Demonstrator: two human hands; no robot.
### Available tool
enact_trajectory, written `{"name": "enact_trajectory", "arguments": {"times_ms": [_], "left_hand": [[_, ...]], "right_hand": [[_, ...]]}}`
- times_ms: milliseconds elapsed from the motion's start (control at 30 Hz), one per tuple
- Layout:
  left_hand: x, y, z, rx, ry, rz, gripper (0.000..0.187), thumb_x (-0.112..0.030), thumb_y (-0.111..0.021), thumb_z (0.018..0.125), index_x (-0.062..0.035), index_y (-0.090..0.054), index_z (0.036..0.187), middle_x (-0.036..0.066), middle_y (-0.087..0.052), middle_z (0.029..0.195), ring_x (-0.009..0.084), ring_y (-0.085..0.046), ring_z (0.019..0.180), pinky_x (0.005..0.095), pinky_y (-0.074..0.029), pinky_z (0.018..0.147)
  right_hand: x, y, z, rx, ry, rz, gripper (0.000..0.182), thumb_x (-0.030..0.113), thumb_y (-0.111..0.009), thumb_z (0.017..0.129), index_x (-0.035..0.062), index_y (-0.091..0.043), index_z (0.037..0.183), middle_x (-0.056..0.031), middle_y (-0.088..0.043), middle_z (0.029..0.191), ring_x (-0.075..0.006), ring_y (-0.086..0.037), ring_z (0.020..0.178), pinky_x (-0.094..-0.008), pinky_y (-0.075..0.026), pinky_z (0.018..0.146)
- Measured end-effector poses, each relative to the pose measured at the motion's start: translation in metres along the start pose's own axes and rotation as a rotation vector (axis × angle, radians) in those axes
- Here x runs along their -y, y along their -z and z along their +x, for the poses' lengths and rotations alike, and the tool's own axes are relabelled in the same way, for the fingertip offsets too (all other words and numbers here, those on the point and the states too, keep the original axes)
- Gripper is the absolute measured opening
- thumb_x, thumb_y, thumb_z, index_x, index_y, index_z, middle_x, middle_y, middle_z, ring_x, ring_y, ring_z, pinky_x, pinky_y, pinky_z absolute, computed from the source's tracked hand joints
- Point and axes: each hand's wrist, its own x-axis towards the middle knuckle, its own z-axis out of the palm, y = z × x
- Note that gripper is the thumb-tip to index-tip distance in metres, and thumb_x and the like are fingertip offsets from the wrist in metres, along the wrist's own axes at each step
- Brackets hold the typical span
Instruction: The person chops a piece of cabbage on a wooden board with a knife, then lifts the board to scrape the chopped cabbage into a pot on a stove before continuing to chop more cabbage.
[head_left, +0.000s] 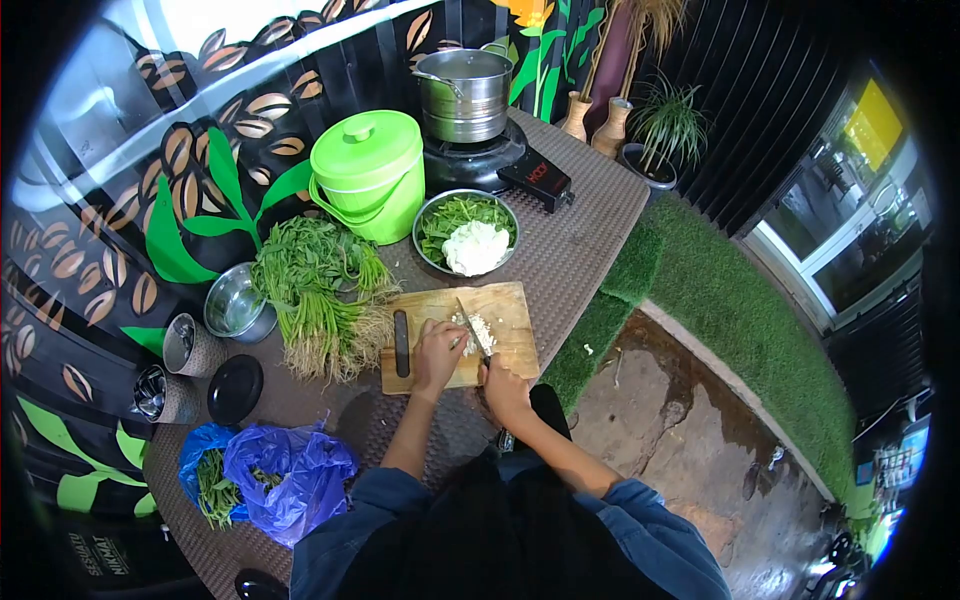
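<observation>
My right hand is closed around the handle of a kitchen knife, whose blade points away from me across the wooden cutting board. Small white chopped pieces, which look like garlic, lie on the board by the blade. On the blade's left side rests my left hand, its fingers curled and pressed together near the pieces; whatever they pinch is hidden. Just beyond the board stands a metal bowl of green leaves with a white heap on top.
Rooted greens lie left of the board. Behind are a lidded green bucket and a metal pot on a black stove. At left are a metal bowl, a black lid and a purple plastic bag.
</observation>
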Motion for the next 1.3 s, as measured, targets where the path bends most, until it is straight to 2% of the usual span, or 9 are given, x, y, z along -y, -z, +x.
{"name": "enact_trajectory", "arguments": {"times_ms": [167,300,467,500,633,733,867,1000,1300], "left_hand": [[-0.002,-0.005,-0.003,-0.063,-0.015,-0.02,0.011,-0.013,-0.069,0.079,-0.006,-0.073,0.086,0.005,-0.064,0.09,0.0236,-0.056,0.09,0.0345,-0.049,0.078],[0.001,-0.005,-0.007,-0.083,-0.015,-0.075,0.01,-0.011,-0.069,0.08,-0.0038,-0.072,0.086,0.007,-0.062,0.088,0.0253,-0.056,0.089,0.0353,-0.049,0.078],[0.007,-0.009,-0.019,-0.089,-0.013,-0.118,0.009,-0.01,-0.069,0.079,-0.0035,-0.072,0.085,0.007,-0.062,0.087,0.0257,-0.056,0.088,0.0354,-0.048,0.077],[0.006,-0.008,-0.02,-0.092,0.0,-0.138,0.008,-0.01,-0.069,0.079,-0.0036,-0.072,0.084,0.007,-0.063,0.087,0.0257,-0.056,0.088,0.0355,-0.048,0.077],[0.006,-0.008,-0.018,-0.101,0.015,-0.154,0.008,-0.01,-0.07,0.079,-0.0033,-0.072,0.083,0.007,-0.063,0.086,0.0259,-0.056,0.088,0.0357,-0.048,0.077],[0.006,-0.007,-0.018,-0.099,0.01,-0.15,0.008,-0.009,-0.07,0.078,-0.0032,-0.072,0.083,0.007,-0.064,0.087,0.026,-0.056,0.089,0.0358,-0.047,0.077],[0.005,-0.008,-0.018,-0.094,0.003,-0.154,0.008,-0.009,-0.071,0.078,-0.0032,-0.072,0.083,0.008,-0.064,0.087,0.026,-0.056,0.088,0.0359,-0.047,0.077],[0.006,-0.008,-0.017,-0.098,0.011,-0.18,0.008,-0.008,-0.071,0.077,-0.0033,-0.072,0.084,0.008,-0.066,0.088,0.0261,-0.057,0.087,0.0358,-0.048,0.077],[0.013,-0.01,-0.02,-0.079,0.097,-0.216,0.011,-0.01,-0.073,0.077,-0.0044,-0.074,0.087,0.009,-0.07,0.089,0.0229,-0.062,0.085,0.0318,-0.05,0.075]], "right_hand": [[-0.013,0.01,0.022,0.003,0.104,0.04,0.034,0.034,-0.046,0.096,0.0,-0.046,0.1,-0.0223,-0.065,0.071,-0.0405,-0.066,0.066,-0.0483,-0.053,0.059],[0.002,0.014,0.004,0.046,0.054,0.002,0.035,0.035,-0.045,0.096,-0.0003,-0.047,0.101,-0.0228,-0.066,0.073,-0.0387,-0.067,0.069,-0.0458,-0.055,0.062],[0.006,0.001,0.014,0.063,0.013,-0.003,0.036,0.034,-0.045,0.096,-0.001,-0.049,0.101,-0.0248,-0.066,0.078,-0.0394,-0.067,0.076,-0.0493,-0.053,0.069],[0.003,0.006,0.019,0.037,0.049,0.043,0.032,0.032,-0.044,0.096,0.0003,-0.048,0.099,-0.024,-0.065,0.076,-0.0429,-0.066,0.074,-0.0516,-0.052,0.067],[-0.002,0.021,0.019,0.075,0.076,0.066,0.034,0.032,-0.043,0.097,-0.0008,-0.048,0.102,-0.0253,-0.065,0.077,-0.0443,-0.065,0.074,-0.0518,-0.052,0.067],[0.009,0.005,0.001,0.083,-0.044,0.044,0.037,0.034,-0.045,0.096,-0.0022,-0.05,0.102,-0.0257,-0.066,0.078,-0.0416,-0.066,0.076,-0.0492,-0.053,0.07],[0.002,-0.015,0.012,-0.011,0.031,0.088,0.035,0.033,-0.043,0.096,-0.0008,-0.047,0.101,-0.0255,-0.065,0.074,-0.0434,-0.065,0.07,-0.0516,-0.052,0.064],[-0.001,0.01,0.016,0.021,0.059,0.077,0.035,0.033,-0.044,0.096,-0.0013,-0.047,0.101,-0.0255,-0.065,0.075,-0.0436,-0.065,0.069,-0.0509,-0.053,0.063],[0.008,-0.002,0.008,0.045,-0.004,0.056,0.037,0.034,-0.048,0.094,-0.0019,-0.049,0.101,-0.0245,-0.066,0.075,-0.0419,-0.066,0.073,-0.0493,-0.053,0.067]]}}
